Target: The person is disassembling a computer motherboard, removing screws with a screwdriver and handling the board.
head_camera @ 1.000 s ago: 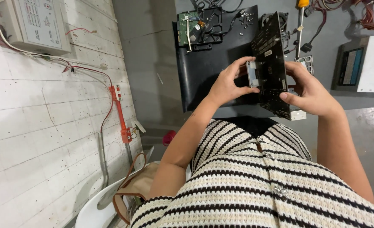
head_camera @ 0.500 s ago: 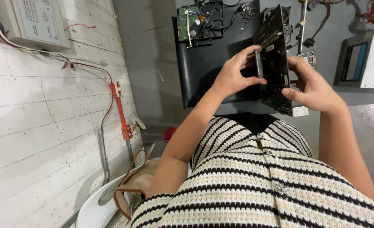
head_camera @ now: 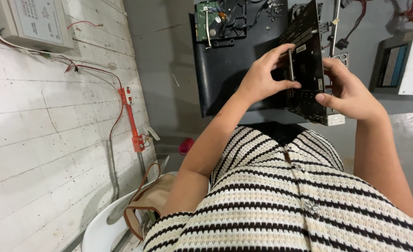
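I hold a black circuit board (head_camera: 309,60) upright on its edge over a black mat (head_camera: 216,79). My left hand (head_camera: 265,77) grips the board's left side, with thumb and fingers pinched on a thin silver part (head_camera: 290,65) that stands on the board. My right hand (head_camera: 348,91) supports the board from the right and from behind, thumb near its lower edge. A small white piece (head_camera: 336,119) sticks out at the board's lower corner.
A green circuit board with a black drive and cables (head_camera: 216,21) lies at the mat's far end. A screwdriver (head_camera: 335,21) and a grey box (head_camera: 402,60) rest on the grey table. A white chair (head_camera: 99,228) with a brown bag (head_camera: 146,203) stands by the white wall.
Both hands have shifted the board a little higher and turned it more on edge. My left fingers now pinch the silver part more closely.
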